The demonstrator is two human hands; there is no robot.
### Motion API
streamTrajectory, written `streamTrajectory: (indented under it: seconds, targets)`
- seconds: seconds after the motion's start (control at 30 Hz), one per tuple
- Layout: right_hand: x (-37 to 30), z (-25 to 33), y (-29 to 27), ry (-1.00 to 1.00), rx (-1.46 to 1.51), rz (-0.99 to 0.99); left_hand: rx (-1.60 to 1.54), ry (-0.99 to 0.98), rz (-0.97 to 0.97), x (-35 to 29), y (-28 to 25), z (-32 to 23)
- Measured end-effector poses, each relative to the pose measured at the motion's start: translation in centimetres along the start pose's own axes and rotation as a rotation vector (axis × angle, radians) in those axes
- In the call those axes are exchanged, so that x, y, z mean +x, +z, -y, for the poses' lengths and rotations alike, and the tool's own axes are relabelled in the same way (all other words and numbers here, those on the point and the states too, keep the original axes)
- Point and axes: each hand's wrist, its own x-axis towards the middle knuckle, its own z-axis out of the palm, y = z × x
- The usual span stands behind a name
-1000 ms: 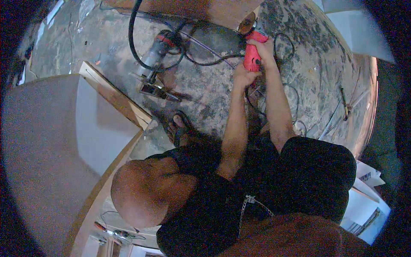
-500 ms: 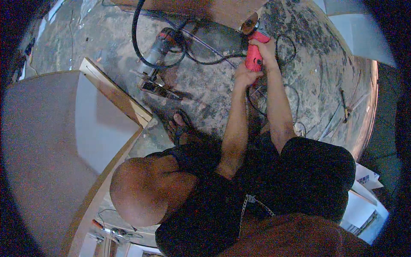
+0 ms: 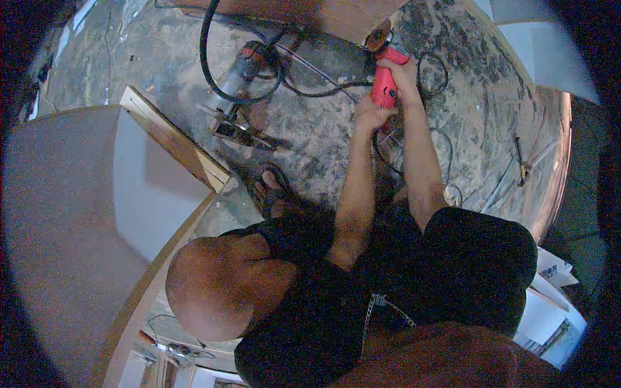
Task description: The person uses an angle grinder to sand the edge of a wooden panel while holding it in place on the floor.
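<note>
1. I have the left hand (image 3: 375, 115) curled around the rear end of a red power tool (image 3: 383, 87), fingers wrapped rather than spread.
2. My right hand (image 3: 402, 72) is closed about the same tool farther forward, from its right side.
3. The red power tool sits at the upper middle of my view, its round disc (image 3: 378, 37) pointing away from the body, beside the corner of a brown panel (image 3: 317, 16). The view is grainy there, so I cannot tell whether disc and panel touch.
4. On the floor (image 3: 317, 145) to the left, I see a grey power tool (image 3: 236, 81) lying with its metal base toward me; a black cable (image 3: 323, 94) loops over it.
5. A foot (image 3: 266, 184) rests just below that base.
6. Farther left stands a large pale panel (image 3: 58, 213) with a wooden strip (image 3: 171, 139) along its edge.
</note>
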Motion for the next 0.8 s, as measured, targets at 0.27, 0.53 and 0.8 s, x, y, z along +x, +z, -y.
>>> streamTrajectory:
  seconds: [0.27, 0.53, 0.8]
  targets:
    - [-1.7, 2.6, 2.1, 0.127, 0.027, 0.113, 0.080, -0.054, -0.044, 0.5, -1.5, 1.1]
    - [-0.7, 1.5, 1.2, 0.073, -0.019, 0.073, 0.070, -0.064, -0.018, 0.1, -1.3, -0.3]
    - [-1.4, 2.1, 1.6, 0.042, 0.040, 0.033, 0.056, -0.088, -0.005, 1.0, -0.6, 1.4]
